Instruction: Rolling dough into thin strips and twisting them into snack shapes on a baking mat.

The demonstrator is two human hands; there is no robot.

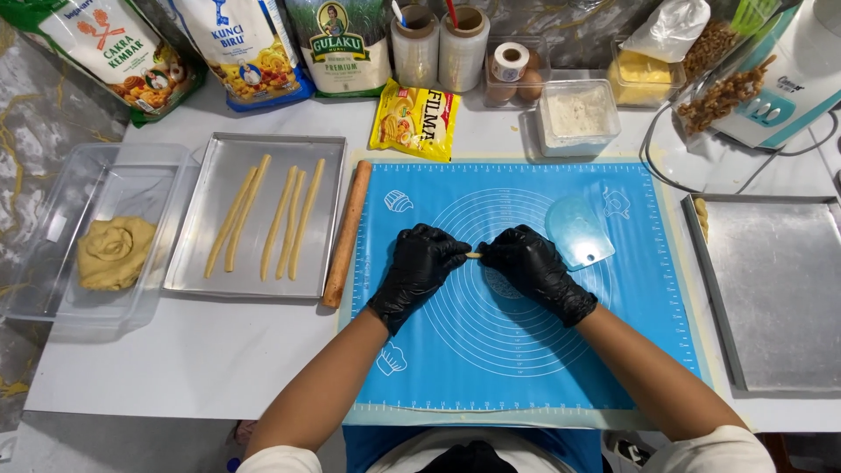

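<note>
Both my hands wear black gloves and meet over the middle of a blue silicone baking mat (pixel 526 368). My left hand (pixel 419 267) and my right hand (pixel 534 267) pinch a short piece of pale dough (pixel 474 255) between their fingertips, just above the mat. Most of the piece is hidden by the fingers. A translucent plastic scraper (pixel 578 229) lies on the mat just right of my right hand. A wooden rolling pin (pixel 346 235) lies along the mat's left edge.
A metal tray (pixel 197 263) at left holds several long dough ropes (pixel 276 219). A clear tub (pixel 53 298) holds a dough lump (pixel 114 252). Another metal tray (pixel 780 289) sits at right. Flour and sugar bags, a yellow packet (pixel 416 118), containers and a mixer (pixel 788 79) line the back.
</note>
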